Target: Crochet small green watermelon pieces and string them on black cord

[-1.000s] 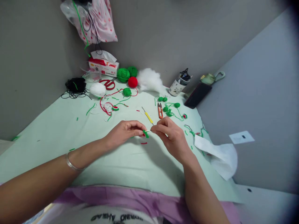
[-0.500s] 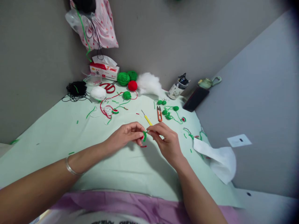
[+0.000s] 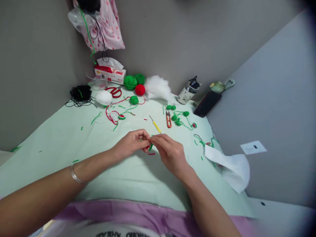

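Note:
My left hand (image 3: 132, 143) pinches a small crocheted piece (image 3: 150, 147) in green, white and red, mostly hidden by fingers. My right hand (image 3: 171, 153) is closed at the piece's upper edge, its fingertips meeting those of the left; they pinch a green yarn strand, of which little shows. Just beyond the hands lies a crochet hook with a yellow handle (image 3: 156, 126). Orange thread snips (image 3: 168, 121) rest to its right. Under the piece, a short red yarn scrap (image 3: 151, 153) lies on the pale green tablecloth (image 3: 111, 184).
Farther back sit green yarn balls (image 3: 130, 82), a red ball (image 3: 140, 89), a white ball (image 3: 103, 97), black yarn (image 3: 81, 93), red scissors (image 3: 116, 92), white stuffing (image 3: 158, 88) and a tissue box (image 3: 108, 75). Small green crocheted pieces (image 3: 177, 120) and a white sheet (image 3: 234, 169) lie rightward.
My right hand has moved left, closing the gap to my left hand. The green strand seen between the hands is now mostly covered by fingers.

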{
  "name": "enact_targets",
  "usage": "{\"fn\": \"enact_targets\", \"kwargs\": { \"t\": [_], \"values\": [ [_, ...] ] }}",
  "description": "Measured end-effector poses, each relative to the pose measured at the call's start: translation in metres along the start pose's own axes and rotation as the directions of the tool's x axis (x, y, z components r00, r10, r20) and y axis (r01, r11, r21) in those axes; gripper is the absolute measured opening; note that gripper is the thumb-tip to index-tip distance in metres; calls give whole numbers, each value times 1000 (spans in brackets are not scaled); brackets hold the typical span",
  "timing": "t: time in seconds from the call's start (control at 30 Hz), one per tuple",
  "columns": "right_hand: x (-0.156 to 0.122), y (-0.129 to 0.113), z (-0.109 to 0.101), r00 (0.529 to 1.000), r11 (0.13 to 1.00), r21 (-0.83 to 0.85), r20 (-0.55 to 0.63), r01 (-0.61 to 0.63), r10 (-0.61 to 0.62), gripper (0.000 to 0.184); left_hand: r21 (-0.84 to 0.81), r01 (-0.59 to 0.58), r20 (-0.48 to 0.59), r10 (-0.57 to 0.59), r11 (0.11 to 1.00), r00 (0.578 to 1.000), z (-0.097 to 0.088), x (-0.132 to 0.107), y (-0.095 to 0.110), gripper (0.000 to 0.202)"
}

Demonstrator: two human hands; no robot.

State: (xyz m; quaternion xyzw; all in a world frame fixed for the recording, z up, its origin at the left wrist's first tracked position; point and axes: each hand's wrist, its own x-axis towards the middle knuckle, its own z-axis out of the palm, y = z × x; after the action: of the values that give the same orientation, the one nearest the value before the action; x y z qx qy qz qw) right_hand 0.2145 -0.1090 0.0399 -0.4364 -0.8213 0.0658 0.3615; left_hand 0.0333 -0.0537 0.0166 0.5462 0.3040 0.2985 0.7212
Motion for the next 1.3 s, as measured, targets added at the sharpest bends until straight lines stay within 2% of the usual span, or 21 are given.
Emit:
{"fn": "enact_targets", "kwargs": {
  "t": [0.07,0.1,0.2,0.27,0.33,0.43,0.5,0.6,0.7,0.8,1.0,1.3],
  "values": [
    [2,-6,-5,992,977,194,-72,-92,107,19,31,-9,7,9,999,1000,0,-1,1,11],
    [3,-9,-8,979,930,333,-76,-155,191,17,51,-12,10,11,999,1000,0,-1,1,11],
    [5,-13,-21,924,649,693,69,-316,376,14,95,-12,21,10,995,1000,0,-1,2,11],
    [6,-11,-30,906,512,799,92,-315,414,12,99,-2,44,-2,995,999,-1,-2,2,12],
    [6,-5,-38,889,466,845,24,-263,458,11,89,13,85,-21,996,996,-2,-2,3,13],
    [5,2,-43,868,516,819,-44,-253,495,11,73,7,123,-16,997,992,-3,-4,3,17],
    [6,4,-43,882,640,716,-72,-279,465,11,80,-4,110,-5,997,994,-4,-4,2,22],
    [7,3,-40,930,876,409,-142,-257,340,9,89,-18,96,10,996,995,-5,-3,1,23],
    [7,2,-36,974,977,128,-133,-169,185,13,53,-52,98,47,997,994,-5,-2,2,17],
    [6,4,-33,993,995,21,-72,-93,94,17,25,-85,101,82,996,992,-5,-3,3,15],
    [4,6,-31,1000,996,-91,-1,-19,19,17,-18,-77,72,79,997,994,-4,-3,6,15],
    [3,5,-31,999,991,-131,42,-7,13,18,-31,-38,75,40,999,996,-4,-2,2,19]
  ]
}}
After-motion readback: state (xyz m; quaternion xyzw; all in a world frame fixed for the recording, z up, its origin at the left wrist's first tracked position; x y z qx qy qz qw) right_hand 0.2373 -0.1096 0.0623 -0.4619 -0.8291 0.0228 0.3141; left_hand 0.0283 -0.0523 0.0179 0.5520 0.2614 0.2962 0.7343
